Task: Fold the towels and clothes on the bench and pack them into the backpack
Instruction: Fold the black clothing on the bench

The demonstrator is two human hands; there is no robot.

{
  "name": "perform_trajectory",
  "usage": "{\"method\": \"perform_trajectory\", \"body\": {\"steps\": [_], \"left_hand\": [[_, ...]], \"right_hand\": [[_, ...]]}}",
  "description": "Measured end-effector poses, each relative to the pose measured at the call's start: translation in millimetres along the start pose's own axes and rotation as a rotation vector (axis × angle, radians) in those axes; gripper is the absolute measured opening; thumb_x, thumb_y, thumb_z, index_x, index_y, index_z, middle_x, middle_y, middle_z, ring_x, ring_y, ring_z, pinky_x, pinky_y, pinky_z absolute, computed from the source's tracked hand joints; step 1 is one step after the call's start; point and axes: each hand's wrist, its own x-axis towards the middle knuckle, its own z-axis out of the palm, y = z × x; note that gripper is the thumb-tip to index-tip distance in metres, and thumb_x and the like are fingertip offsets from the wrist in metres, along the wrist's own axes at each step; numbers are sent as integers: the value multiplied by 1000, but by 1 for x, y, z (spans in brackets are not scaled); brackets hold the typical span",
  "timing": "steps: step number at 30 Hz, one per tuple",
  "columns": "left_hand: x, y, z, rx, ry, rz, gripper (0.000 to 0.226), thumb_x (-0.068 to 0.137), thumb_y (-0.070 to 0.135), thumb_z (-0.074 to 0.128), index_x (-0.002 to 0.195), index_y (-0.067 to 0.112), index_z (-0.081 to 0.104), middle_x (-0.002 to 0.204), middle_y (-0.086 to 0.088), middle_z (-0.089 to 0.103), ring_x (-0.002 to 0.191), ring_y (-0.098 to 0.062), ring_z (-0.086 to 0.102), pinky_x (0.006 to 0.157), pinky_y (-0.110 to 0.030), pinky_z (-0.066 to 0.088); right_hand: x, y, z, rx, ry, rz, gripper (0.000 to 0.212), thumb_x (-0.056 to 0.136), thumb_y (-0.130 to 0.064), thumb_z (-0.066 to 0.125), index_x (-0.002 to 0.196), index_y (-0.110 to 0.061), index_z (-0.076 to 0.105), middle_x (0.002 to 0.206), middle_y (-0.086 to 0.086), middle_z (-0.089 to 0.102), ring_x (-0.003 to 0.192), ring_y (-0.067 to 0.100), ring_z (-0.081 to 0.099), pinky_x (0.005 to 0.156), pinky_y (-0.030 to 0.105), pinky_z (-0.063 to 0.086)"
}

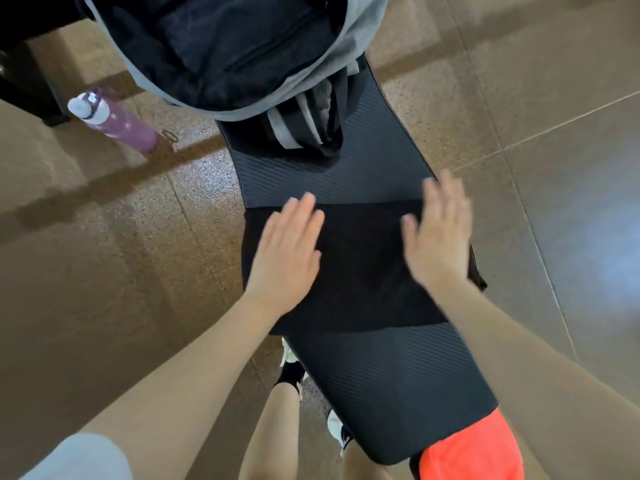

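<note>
A black garment (360, 268) lies flat across the middle of the counter (398, 386), spanning it from the left edge to the right edge, with a small part hanging over the right edge. The left hand (287, 247) rests palm-down on the left portion of the garment, fingers straight and held together. The right hand (438, 233) is over the right portion of the garment, fingers straight and slightly spread (blur prevents confirming contact with the fabric). Neither hand pinches or grips anything.

The backpack (228, 50), grey outside with a dark lining, stands open at the far end of the counter; its straps (304, 123) lie on the counter surface just in front of it. A purple water bottle (117, 121) with a white cap lies on the floor (104, 254) beyond the counter's far left corner.
</note>
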Motion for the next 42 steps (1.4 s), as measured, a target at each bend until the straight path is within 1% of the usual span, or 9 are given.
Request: {"method": "perform_trajectory", "body": {"steps": [4, 10, 16, 19, 23, 28, 33, 38, 42], "left_hand": [[-1, 10, 21, 149, -229, 101, 67, 85, 45, 33, 139, 6, 38, 148, -12, 34, 136, -26, 34, 113, -38, 17], [-1, -7, 35, 211, -345, 56, 109, 68, 78, 33, 146, 8, 4, 157, -10, 6, 143, -26, 0, 114, -41, 5], [4, -1, 26, 222, -431, 14, 125, 65, 82, 47, 138, 13, -28, 153, -4, -27, 138, -24, -28, 111, -38, -17], [4, 14, 19, 208, -404, -76, 122, 69, 76, 52, 145, 9, -18, 154, -9, -23, 142, -26, -20, 112, -39, -13], [-31, 36, 17, 175, -215, -13, 97, 72, 57, 64, 142, 2, 27, 151, -18, 24, 139, -32, 25, 111, -43, 18], [-74, 22, 32, 210, -252, 59, 101, 53, 51, 81, 133, 4, 42, 137, -19, 45, 127, -32, 38, 101, -46, 39], [-70, 22, 37, 298, -160, 82, 95, 46, 24, 86, 130, 5, 45, 109, -15, 46, 100, -30, 49, 81, -40, 50], [-80, 25, 37, 284, -54, 50, 50, 74, -3, 41, 123, 4, 44, 99, -17, 64, 87, -31, 65, 70, -36, 53], [-69, 23, 20, 278, -166, 33, 54, 43, -6, 83, 94, 2, 66, 85, -12, 68, 68, -29, 67, 53, -31, 52]], "right_hand": [[-42, -40, 34, -42, -224, -418, 62, 92, -41, 31, 147, -15, 21, 156, 9, 19, 143, 25, 13, 114, 42, 12], [-34, -1, 56, -288, -282, -387, 64, 90, -50, 28, 147, -23, 18, 155, 5, 23, 141, 23, 15, 113, 44, 6], [-34, 59, 32, -362, -324, -178, 69, 92, -53, 22, 149, -19, 7, 157, 6, 13, 144, 27, 16, 115, 42, -1], [-35, 50, 16, -381, -305, -227, 67, 93, -46, 38, 148, -12, 20, 156, 7, 18, 142, 28, 22, 114, 45, 11], [-62, 28, 9, -347, -337, -516, 70, 86, -55, 35, 142, -13, 35, 151, 10, 33, 136, 29, 37, 110, 48, 28], [-91, 53, 21, -393, -424, -561, 99, 62, -53, 75, 143, -13, 34, 151, 10, 32, 136, 28, 37, 108, 47, 32], [-91, 63, 25, -408, -317, -514, 90, 62, -29, 79, 141, -12, 39, 149, 9, 37, 133, 33, 40, 104, 51, 37], [-84, 71, 19, -286, -249, -371, 53, 59, 3, 79, 108, -6, 62, 134, 11, 55, 118, 36, 56, 92, 50, 48], [-73, 63, -7, -191, -350, -378, 41, 79, 0, 64, 118, -8, 56, 137, 7, 52, 123, 29, 51, 102, 38, 39]]}}
